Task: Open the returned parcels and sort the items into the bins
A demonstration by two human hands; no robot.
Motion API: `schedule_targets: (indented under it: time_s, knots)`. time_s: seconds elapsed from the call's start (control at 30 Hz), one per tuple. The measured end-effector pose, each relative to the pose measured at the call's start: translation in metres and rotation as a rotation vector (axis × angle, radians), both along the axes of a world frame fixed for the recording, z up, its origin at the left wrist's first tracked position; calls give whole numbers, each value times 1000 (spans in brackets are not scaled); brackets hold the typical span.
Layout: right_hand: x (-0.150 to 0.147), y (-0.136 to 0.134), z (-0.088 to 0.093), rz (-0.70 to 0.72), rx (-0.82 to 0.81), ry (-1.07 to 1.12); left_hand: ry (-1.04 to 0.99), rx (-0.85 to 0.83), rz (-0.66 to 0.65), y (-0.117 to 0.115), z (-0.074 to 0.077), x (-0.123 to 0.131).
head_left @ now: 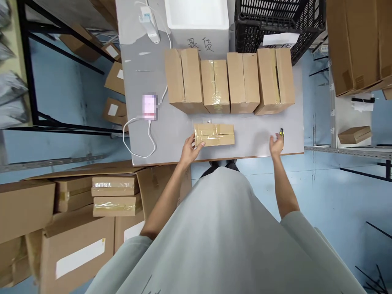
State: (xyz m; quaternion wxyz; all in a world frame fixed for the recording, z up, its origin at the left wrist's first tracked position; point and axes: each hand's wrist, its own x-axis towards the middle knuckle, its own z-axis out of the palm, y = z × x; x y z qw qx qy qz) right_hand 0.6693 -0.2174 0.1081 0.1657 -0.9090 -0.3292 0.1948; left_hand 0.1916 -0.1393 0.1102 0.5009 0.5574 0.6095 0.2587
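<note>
A small flat cardboard box (214, 135), sealed with clear tape, lies near the front edge of the grey table (171, 134). My left hand (191, 148) rests against the box's left end, fingers curled around its corner. My right hand (276, 144) hovers over the table at the right, fingers loosely apart, right beside a small black and yellow utility knife (281, 132). I cannot tell whether the fingers touch the knife.
Several taller taped cartons (229, 81) stand in a row at the back of the table. Behind them are a white foam box (197, 20) and a black plastic crate (278, 20). A phone (150, 107) on a white cable lies left. Cartons (113, 196) are stacked on the floor at left.
</note>
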Motion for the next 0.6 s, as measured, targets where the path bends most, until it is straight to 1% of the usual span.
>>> schedule_targets:
  time_s: [0.03,0.07,0.1,0.17,0.27,0.33,0.5,0.6]
  knots:
    - [24,1,-4,-103,-105,-52,-28,-31,17,-1,-3,3]
    - [43,1,-8,-165,-195,-64,-54,-58,29,-1,-6,7]
    - [57,1,-13,-201,-243,-70,-75,-80,39,-1,-9,10]
    - [70,0,-22,-218,-300,-64,-99,-112,62,-2,-13,16]
    - [72,-1,-32,-209,-319,-72,-107,-124,93,-3,-16,21]
    - [73,-1,-33,-200,-322,-70,-115,-113,98,-3,-16,21]
    - [82,-1,-25,-171,-298,-5,-140,-61,81,2,-16,21]
    - [72,-3,-19,-142,-261,65,-152,-52,61,5,-18,20]
